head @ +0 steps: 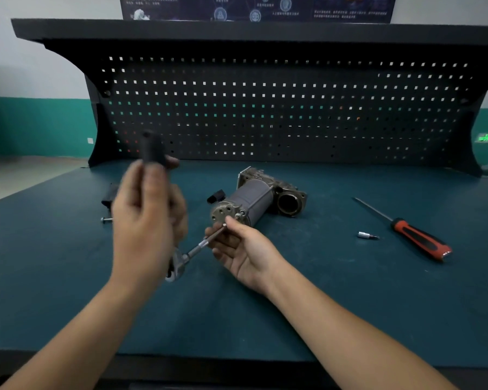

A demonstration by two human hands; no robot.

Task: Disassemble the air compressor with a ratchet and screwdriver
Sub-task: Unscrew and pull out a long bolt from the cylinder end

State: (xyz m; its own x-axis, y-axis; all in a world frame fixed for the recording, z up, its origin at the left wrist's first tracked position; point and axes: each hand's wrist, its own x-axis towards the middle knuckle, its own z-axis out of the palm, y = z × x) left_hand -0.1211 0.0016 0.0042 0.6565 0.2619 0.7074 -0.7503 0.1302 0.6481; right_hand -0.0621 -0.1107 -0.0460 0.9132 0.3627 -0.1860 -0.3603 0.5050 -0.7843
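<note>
Head: air compressor [254, 199] lies sideways; grey cylinder, holed metal end cap.

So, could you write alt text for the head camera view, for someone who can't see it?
A person's left hand grips a ratchet while the right hand pinches its extension at the end face of an air compressor lying on a teal workbench. A red-and-black screwdriver and a small bit lie to its right.
</note>
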